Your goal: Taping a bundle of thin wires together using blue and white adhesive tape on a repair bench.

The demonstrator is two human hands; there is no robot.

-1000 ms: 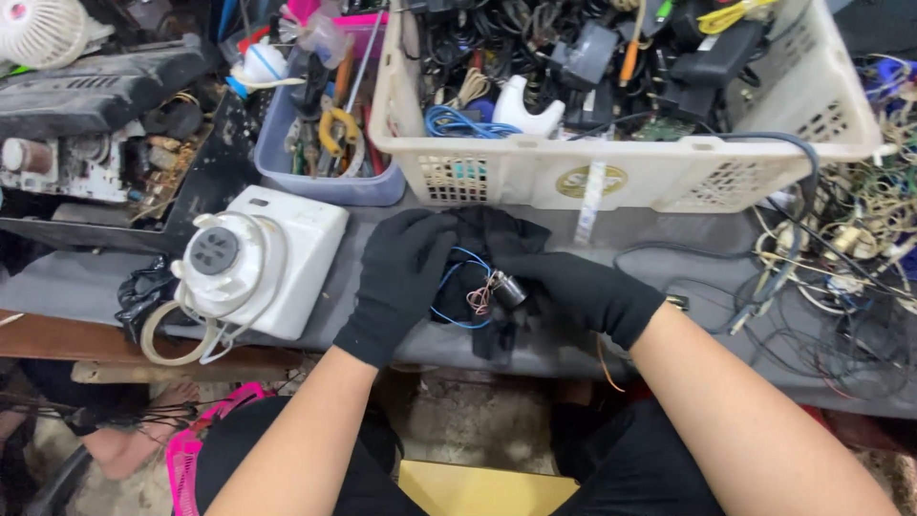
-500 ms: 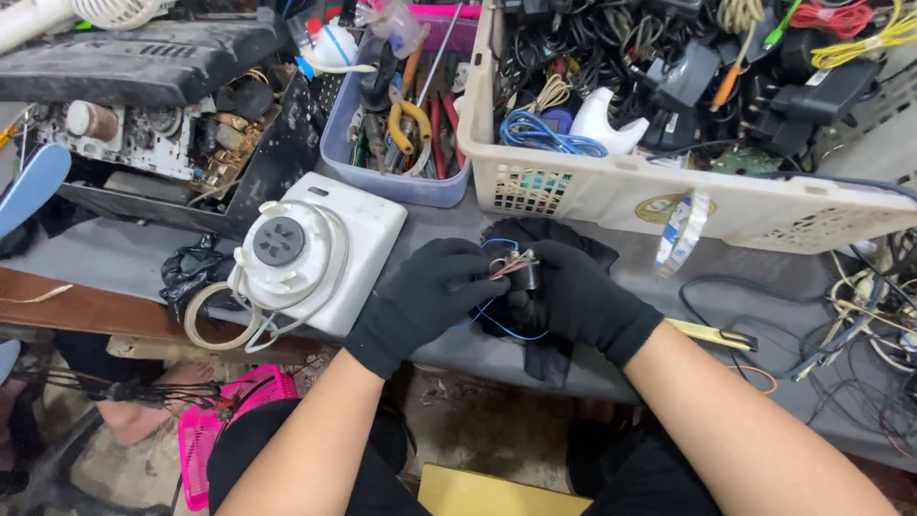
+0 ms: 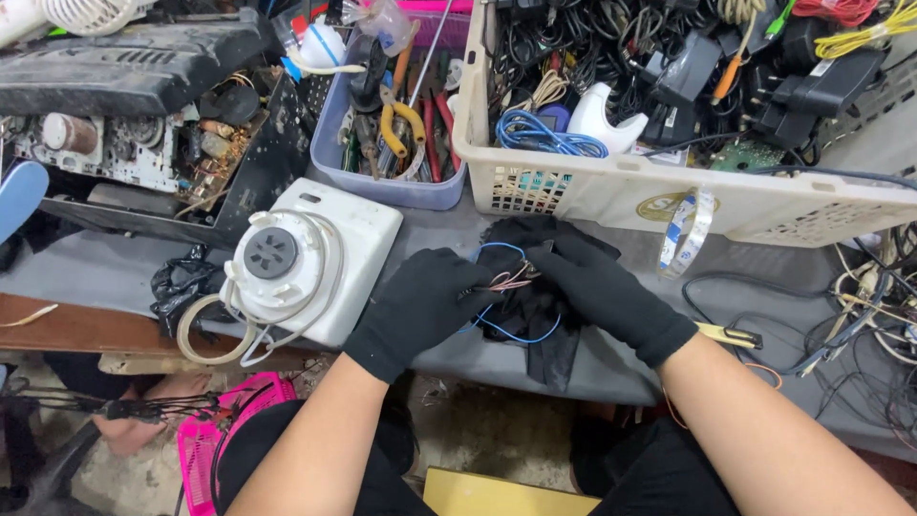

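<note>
Both our gloved hands pinch a small bundle of thin wires (image 3: 511, 279) between them: our left hand (image 3: 420, 304) closes on its left end, our right hand (image 3: 597, 287) on its right end, over a black piece (image 3: 535, 330) that lies on the grey table (image 3: 115, 268). A blue wire (image 3: 511, 336) loops below the bundle. Compared with half a second ago, the hands have stayed together at the same place and the view came slightly closer. Behind the hands stands a cream basket (image 3: 764, 205) full of black cables, with a round yellowish label on its front wall and a blue-white strip (image 3: 690, 229) hanging down. Left of it, a lilac bin (image 3: 392, 186) holds pliers. Just beside our left hand lies a white square device (image 3: 310, 258).
</note>
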